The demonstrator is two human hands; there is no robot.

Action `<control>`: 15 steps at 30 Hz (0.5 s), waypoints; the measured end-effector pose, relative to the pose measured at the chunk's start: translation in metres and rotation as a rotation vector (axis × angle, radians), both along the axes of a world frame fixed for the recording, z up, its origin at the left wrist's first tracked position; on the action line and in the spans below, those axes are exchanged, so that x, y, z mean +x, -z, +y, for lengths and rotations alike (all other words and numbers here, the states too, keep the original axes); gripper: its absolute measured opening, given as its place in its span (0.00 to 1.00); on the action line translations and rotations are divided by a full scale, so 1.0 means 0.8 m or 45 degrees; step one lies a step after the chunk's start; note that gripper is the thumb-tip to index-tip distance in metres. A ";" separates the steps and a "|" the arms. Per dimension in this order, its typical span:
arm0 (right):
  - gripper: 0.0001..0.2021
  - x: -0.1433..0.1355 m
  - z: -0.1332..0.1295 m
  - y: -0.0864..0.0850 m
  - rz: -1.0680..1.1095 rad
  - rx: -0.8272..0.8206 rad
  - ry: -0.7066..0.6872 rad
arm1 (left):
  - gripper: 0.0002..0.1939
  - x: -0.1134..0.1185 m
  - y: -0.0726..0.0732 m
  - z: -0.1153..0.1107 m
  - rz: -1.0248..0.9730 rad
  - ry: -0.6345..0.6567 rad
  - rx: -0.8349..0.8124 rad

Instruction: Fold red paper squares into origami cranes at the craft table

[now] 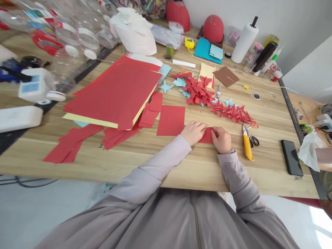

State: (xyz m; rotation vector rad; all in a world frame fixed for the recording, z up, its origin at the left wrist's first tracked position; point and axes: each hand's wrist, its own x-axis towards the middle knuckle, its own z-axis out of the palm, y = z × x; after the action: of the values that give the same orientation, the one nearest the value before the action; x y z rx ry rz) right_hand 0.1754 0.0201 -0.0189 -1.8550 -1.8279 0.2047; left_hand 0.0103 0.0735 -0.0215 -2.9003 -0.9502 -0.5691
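A small piece of red paper [206, 136] lies on the table between my hands; it looks folded, with both its ends partly covered. My left hand [194, 132] presses on the paper's left end, fingers together and curled. At the right end, my right hand [222, 139] pinches the paper with its thumb and bent fingers. Just left of my left hand is a flat red square sheet [171, 120]. Beyond my hands are a row of folded red paper stars [232, 112] and a heap of red folded shapes [199, 91], with some light-blue ones among them.
Large red sheets [116, 90] are stacked at left, with red offcuts [72, 141] in front. A yellow utility knife [247, 147], scissors [252, 138] and a phone [292, 157] lie at right. Plastic bottles [88, 38] crowd the back left. Another person's sleeve [324, 155] shows far right.
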 end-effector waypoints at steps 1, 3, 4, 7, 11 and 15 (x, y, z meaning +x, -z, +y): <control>0.13 0.000 0.000 0.000 -0.013 0.002 -0.006 | 0.16 0.000 0.000 0.001 0.009 0.000 0.003; 0.13 0.000 -0.001 0.000 -0.039 0.012 -0.027 | 0.17 0.001 0.001 0.001 0.015 -0.006 0.007; 0.13 0.000 -0.001 0.000 -0.053 0.020 -0.044 | 0.17 0.002 0.002 0.001 0.011 -0.008 0.006; 0.14 0.002 -0.002 -0.001 -0.102 0.043 -0.128 | 0.17 0.002 0.004 0.001 -0.008 -0.006 -0.003; 0.16 0.012 -0.003 -0.002 -0.224 0.060 -0.315 | 0.16 0.000 0.002 0.000 0.014 0.006 -0.010; 0.18 0.019 -0.002 0.001 -0.295 0.053 -0.491 | 0.15 -0.001 0.000 -0.001 0.011 0.010 -0.025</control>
State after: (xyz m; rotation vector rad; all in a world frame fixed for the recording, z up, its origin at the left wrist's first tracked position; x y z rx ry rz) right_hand 0.1906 0.0184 -0.0199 -1.5342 -2.3233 0.0881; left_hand 0.0094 0.0724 -0.0213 -2.9223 -0.9493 -0.5504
